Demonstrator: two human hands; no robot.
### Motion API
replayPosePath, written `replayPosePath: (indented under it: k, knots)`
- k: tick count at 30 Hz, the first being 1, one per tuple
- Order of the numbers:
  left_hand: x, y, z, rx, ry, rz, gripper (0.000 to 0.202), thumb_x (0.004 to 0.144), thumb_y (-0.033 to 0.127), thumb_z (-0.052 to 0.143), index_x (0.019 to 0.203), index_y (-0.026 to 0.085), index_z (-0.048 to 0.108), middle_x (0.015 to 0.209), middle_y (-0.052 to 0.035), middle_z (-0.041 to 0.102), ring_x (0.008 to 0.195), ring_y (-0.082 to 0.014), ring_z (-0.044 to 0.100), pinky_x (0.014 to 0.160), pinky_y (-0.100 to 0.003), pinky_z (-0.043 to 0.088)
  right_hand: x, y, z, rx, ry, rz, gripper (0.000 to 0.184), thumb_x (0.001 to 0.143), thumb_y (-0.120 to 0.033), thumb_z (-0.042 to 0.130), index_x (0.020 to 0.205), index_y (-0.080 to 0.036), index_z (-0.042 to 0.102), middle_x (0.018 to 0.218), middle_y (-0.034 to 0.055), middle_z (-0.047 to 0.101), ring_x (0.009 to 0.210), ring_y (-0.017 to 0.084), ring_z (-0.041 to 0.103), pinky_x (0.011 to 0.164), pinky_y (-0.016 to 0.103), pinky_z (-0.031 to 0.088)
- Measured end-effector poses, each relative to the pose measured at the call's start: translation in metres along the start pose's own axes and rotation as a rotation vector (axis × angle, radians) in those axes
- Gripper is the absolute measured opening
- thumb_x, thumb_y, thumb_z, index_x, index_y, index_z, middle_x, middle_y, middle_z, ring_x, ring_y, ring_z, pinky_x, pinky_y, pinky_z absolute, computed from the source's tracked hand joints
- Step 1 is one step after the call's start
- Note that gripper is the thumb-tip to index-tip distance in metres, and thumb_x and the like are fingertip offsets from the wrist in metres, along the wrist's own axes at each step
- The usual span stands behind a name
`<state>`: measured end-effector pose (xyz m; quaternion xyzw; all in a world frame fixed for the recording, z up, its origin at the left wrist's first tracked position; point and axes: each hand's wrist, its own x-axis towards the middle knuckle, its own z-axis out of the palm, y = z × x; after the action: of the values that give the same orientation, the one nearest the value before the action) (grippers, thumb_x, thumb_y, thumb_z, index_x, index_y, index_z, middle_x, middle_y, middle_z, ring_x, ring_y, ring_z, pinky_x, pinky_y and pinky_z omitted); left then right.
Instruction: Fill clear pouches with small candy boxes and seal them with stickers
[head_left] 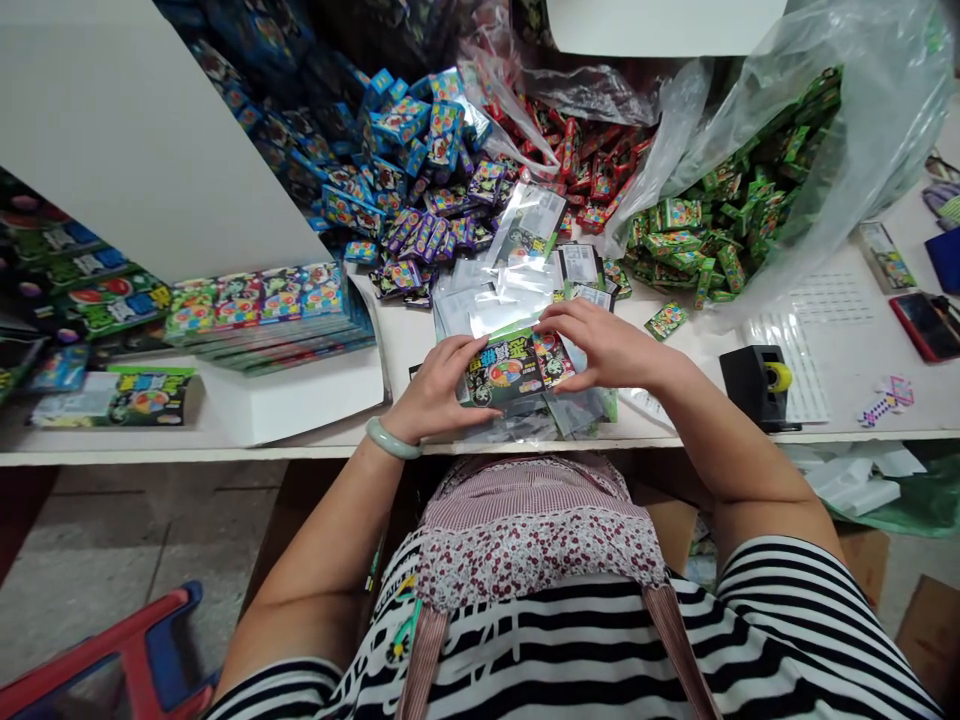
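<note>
A black-and-green printed packet (499, 372) with colourful fruit pictures lies level between my hands at the table's front. My left hand (448, 392) is closed on its left end, thumb along the lower edge and fingers at the upper one. At the right end, a small red candy box (553, 360) shows beside the dark print. My right hand (604, 345) pinches that box between thumb and fingers; whether it sits inside the packet I cannot tell. Under and behind them lies a pile of clear-and-printed flat packets (472, 300).
Loose blue boxes (401, 125), purple boxes (435, 235), red boxes (600, 165) and green boxes (720, 225) heap behind, partly in clear plastic bags. A white carton (315, 385) with stacked filled packs stands left. A tape dispenser (757, 385) and phone (924, 325) lie right.
</note>
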<state>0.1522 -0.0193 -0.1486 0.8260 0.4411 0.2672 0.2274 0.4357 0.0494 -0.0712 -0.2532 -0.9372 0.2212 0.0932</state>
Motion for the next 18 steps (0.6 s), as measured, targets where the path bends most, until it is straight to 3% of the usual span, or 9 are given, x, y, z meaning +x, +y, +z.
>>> replayPosePath:
  k: [6,9,12,15,17,18]
  knots:
    - [-0.001,0.000,0.009,0.042,0.103,-0.002,0.095,0.071,0.059,0.077,0.147,0.022,0.037,0.132,-0.0147,0.050,0.124,-0.0333,0.051,0.107,-0.052,0.045,0.000,-0.004,0.023,0.166,0.152,0.065,0.095,0.070,-0.069,0.074,0.148,-0.028,0.037,0.144,0.0142,0.044,0.132,0.034,0.044,0.110,0.054,0.041]
    - [-0.003,-0.002,0.016,0.079,0.165,-0.024,0.094,0.071,0.059,0.077,0.148,0.022,0.036,0.132,-0.0147,0.050,0.123,-0.0329,0.050,0.106,-0.052,0.045,-0.005,-0.012,0.037,0.186,0.263,0.137,0.074,0.087,-0.061,0.061,0.149,-0.028,0.037,0.131,0.0124,0.057,0.125,0.031,0.051,0.110,0.054,0.041]
    - [-0.006,-0.006,0.018,0.071,0.197,-0.024,0.096,0.071,0.060,0.077,0.148,0.021,0.035,0.132,-0.0154,0.049,0.124,-0.0329,0.050,0.107,-0.051,0.045,-0.004,-0.018,0.045,0.131,0.227,0.148,0.052,0.097,-0.050,0.050,0.145,-0.032,0.045,0.129,0.0101,0.062,0.131,0.031,0.048,0.115,0.058,0.032]
    - [-0.012,-0.012,0.014,0.044,0.248,-0.051,0.098,0.071,0.059,0.078,0.149,0.021,0.034,0.134,-0.0152,0.048,0.125,-0.0325,0.050,0.108,-0.052,0.044,0.022,-0.004,0.041,0.198,0.353,0.175,0.041,0.100,-0.047,0.044,0.136,-0.031,0.055,0.115,0.0070,0.070,0.120,0.028,0.059,0.110,0.054,0.038]
    - [-0.017,-0.015,0.009,0.026,0.290,-0.068,0.098,0.070,0.057,0.079,0.150,0.023,0.033,0.134,-0.0144,0.048,0.125,-0.0318,0.050,0.109,-0.052,0.044,0.057,0.017,0.036,0.225,0.492,0.234,0.037,0.100,-0.045,0.044,0.126,-0.026,0.063,0.098,0.0055,0.073,0.100,0.024,0.066,0.099,0.046,0.046]
    - [-0.021,-0.016,0.006,0.017,0.308,-0.070,0.099,0.070,0.056,0.080,0.150,0.023,0.033,0.134,-0.0141,0.048,0.125,-0.0315,0.050,0.109,-0.052,0.045,0.079,0.029,0.035,0.191,0.501,0.255,0.034,0.099,-0.043,0.048,0.121,-0.024,0.066,0.097,0.0058,0.073,0.096,0.024,0.067,0.096,0.044,0.047]
